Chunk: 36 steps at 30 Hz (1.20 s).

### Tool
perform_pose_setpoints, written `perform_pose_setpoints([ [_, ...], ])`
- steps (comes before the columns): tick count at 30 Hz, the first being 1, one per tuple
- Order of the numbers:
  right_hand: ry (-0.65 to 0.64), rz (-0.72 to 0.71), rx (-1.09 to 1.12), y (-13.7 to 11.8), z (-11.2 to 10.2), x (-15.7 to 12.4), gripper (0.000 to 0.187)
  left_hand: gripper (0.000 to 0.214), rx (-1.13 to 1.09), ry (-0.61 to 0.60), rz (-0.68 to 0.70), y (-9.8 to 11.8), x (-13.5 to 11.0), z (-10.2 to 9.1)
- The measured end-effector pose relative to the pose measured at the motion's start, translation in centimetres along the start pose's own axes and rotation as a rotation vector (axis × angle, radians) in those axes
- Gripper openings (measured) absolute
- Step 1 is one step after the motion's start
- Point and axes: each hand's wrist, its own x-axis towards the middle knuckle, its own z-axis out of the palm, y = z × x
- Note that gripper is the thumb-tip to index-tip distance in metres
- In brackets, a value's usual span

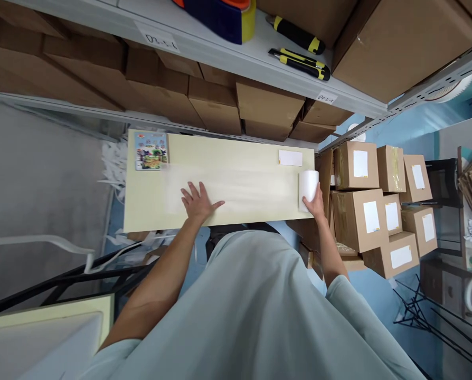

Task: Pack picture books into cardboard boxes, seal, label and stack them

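Note:
A thin, translucent white packing sheet (252, 190) lies unrolled along the pale yellow table (228, 146). My left hand (198, 203) rests on the sheet toward its left part, fingers spread. At the table's right end, my right hand (316, 203) grips the near end of the white roll of packing sheet (309, 184). A colourful picture book (151, 151) lies at the far left corner of the table, beside the sheet's left end. A white label slip (290, 158) sits near the far right edge.
Above the table, a metal shelf (220, 55) holds cardboard boxes (270, 105), two box cutters (299, 63) and a tape roll (248, 21). Labelled cartons (362, 219) are stacked at the right. White scraps (115, 166) hang at the table's left end.

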Motion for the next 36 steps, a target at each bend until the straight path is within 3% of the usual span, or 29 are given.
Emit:
perform_pose_setpoints([
  [5,-0.035,0.095,-0.137,-1.1,-0.8,0.0,0.108,0.131,-0.024,-0.010,-0.006,-0.1,0.3,0.2],
  [9,0.059,0.070,-0.407,-3.2,-2.2,-0.7,0.084,0.130,-0.051,-0.031,0.003,-0.4,0.6,0.4],
  [12,0.013,0.071,-0.495,-5.0,-2.9,-0.9,0.075,0.128,-0.063,-0.035,0.011,-0.3,0.3,0.3],
  [16,0.010,0.248,-0.493,-8.9,-2.8,0.0,0.072,0.119,-0.085,-0.037,0.026,-0.3,-0.1,-0.8],
  [18,0.046,0.211,-0.461,-12.3,-1.8,0.6,0.070,0.097,-0.137,-0.028,0.042,-1.1,0.5,-2.3],
  [22,0.001,-0.096,-0.273,-23.4,3.8,0.7,0.057,0.056,-0.283,0.088,0.043,-5.5,3.7,-6.9],
  [26,-0.260,-0.483,-0.031,-38.3,13.1,-0.3,0.046,0.058,-0.361,0.282,-0.093,-11.0,8.1,-11.5],
  [29,-0.389,-0.538,0.037,-47.9,19.7,-0.9,0.044,0.059,-0.462,0.242,-0.188,-14.1,10.7,-13.3],
  [32,-0.393,-0.421,0.029,-53.6,24.2,-1.1,0.045,0.054,-0.543,0.157,-0.221,-15.7,12.5,-13.7],
  [36,-0.357,-0.300,-0.003,-55.5,26.4,-0.8,0.039,0.036,-0.605,0.116,-0.224,-16.1,13.9,-13.8],
])
